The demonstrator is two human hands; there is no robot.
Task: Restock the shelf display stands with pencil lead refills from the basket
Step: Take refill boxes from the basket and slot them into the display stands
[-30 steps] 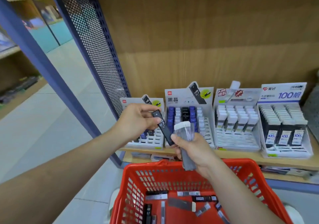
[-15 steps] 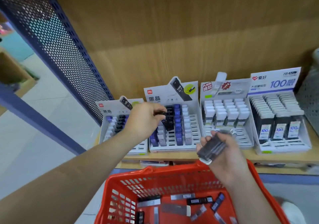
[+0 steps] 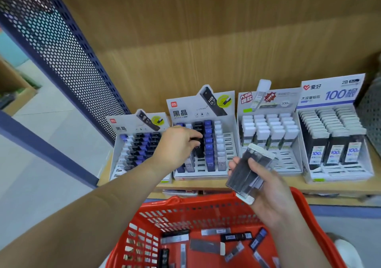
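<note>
The left hand [image 3: 177, 144] pinched a slim black refill case [image 3: 199, 149] at the cardboard stand [image 3: 203, 106]; the right hand [image 3: 268, 187] gripped flat clear plastic cases [image 3: 247, 170], white-capped, with dark leads inside.

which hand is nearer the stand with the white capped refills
Right. The right hand, holding clear lead cases, is just in front of the white-capped stand's front left corner; the left hand is at the next stand to the left, pinching a black refill.
</note>
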